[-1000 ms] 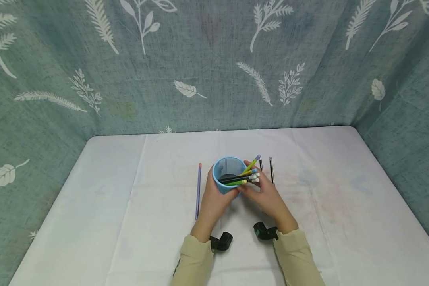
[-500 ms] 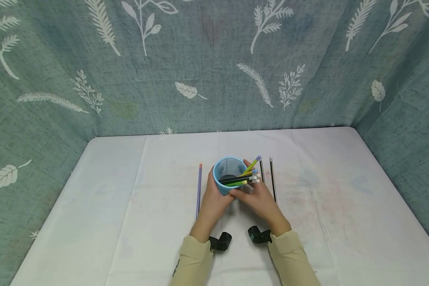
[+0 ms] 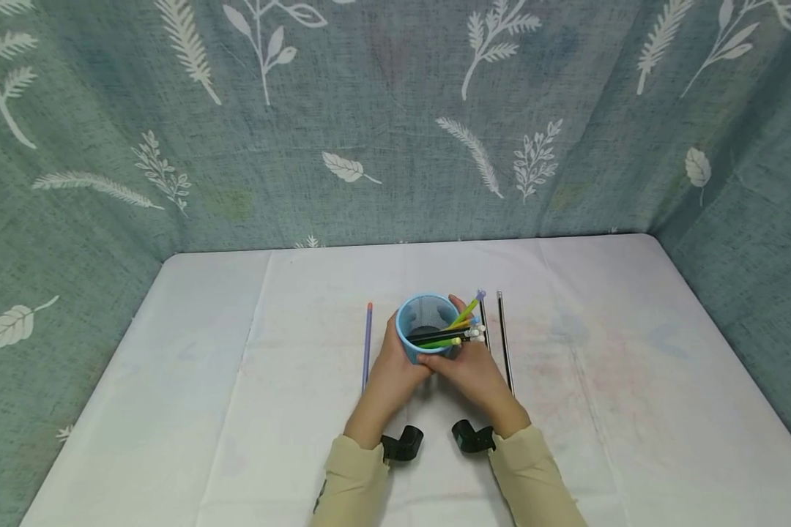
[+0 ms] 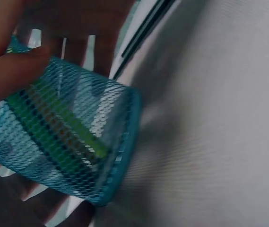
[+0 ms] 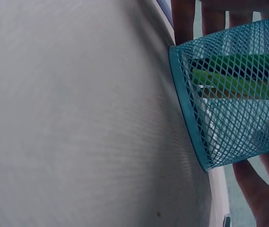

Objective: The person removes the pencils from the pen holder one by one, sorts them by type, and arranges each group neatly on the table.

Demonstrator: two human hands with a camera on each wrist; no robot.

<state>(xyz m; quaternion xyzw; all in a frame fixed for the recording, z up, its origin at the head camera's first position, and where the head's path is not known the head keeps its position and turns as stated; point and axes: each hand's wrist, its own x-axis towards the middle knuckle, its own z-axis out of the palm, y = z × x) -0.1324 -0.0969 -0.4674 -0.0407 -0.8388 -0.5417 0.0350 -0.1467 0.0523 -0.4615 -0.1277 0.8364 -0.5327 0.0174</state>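
Note:
Both hands hold a light-blue mesh pencil cup (image 3: 427,310) from its two sides. My left hand (image 3: 394,372) curls round its left wall, and my right hand (image 3: 477,375) curls round its right, thumbs meeting at the near side. Several pencils (image 3: 443,337), black, green and yellow, lean in the cup towards the right. Through the mesh of the cup (image 4: 77,104), green and brown pencil lengths show in the left wrist view. In the right wrist view the base ring (image 5: 186,109) is close over the white cloth.
Left of the cup lies a purple pencil (image 3: 368,342) with an orange end. Two black pencils lie to the right, an outer one (image 3: 505,340) and an inner one (image 3: 484,311) partly behind the hand. A white cloth (image 3: 290,424) covers the table; a patterned green curtain (image 3: 395,124) surrounds it.
The cup has shifted slightly to the right and towards me, with both hands on it. My right hand has moved inward, uncovering more of the outer black pencil.

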